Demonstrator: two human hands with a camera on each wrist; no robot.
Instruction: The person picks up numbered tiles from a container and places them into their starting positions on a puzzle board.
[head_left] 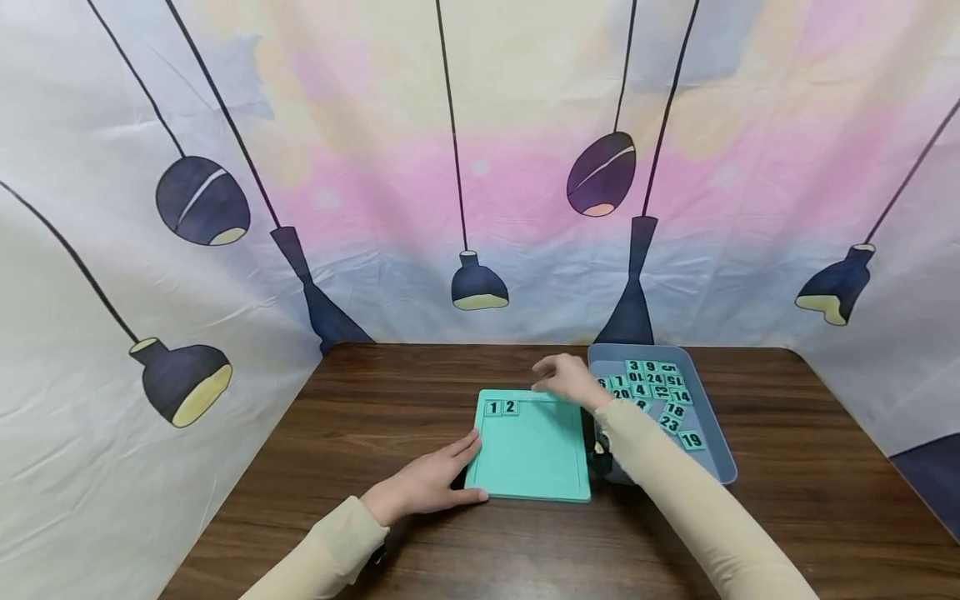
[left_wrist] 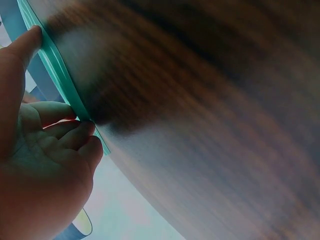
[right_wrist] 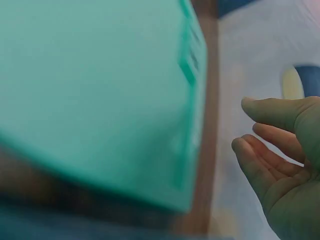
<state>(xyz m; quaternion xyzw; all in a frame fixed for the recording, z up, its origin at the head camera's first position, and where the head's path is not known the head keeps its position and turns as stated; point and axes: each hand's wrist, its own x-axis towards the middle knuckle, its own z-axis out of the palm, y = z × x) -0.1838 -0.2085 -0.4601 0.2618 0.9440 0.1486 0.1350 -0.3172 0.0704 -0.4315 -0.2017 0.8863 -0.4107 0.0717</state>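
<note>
A flat mint-green square board [head_left: 532, 458] with a raised border lies on the table. Number tiles 1 [head_left: 492, 407] and 2 [head_left: 510, 407] sit side by side in its far left corner. My left hand [head_left: 431, 479] steadies the board, its fingertips at the left edge and its thumb at the near left corner. In the left wrist view, the thumb and fingertips touch the board's rim [left_wrist: 65, 82], spread well apart. Over the far right part of the board hovers my right hand [head_left: 566, 379]. A gap shows between its thumb and fingers [right_wrist: 272, 112], with nothing in them.
Right of the board stands a blue-grey tray [head_left: 712, 408] holding several loose green number tiles, among them 19 [head_left: 691, 440] and 14 [head_left: 681, 397]. My right forearm reaches across the tray's near left part. A fabric backdrop [head_left: 480, 208] with printed lamps hangs behind the wooden table [head_left: 375, 417].
</note>
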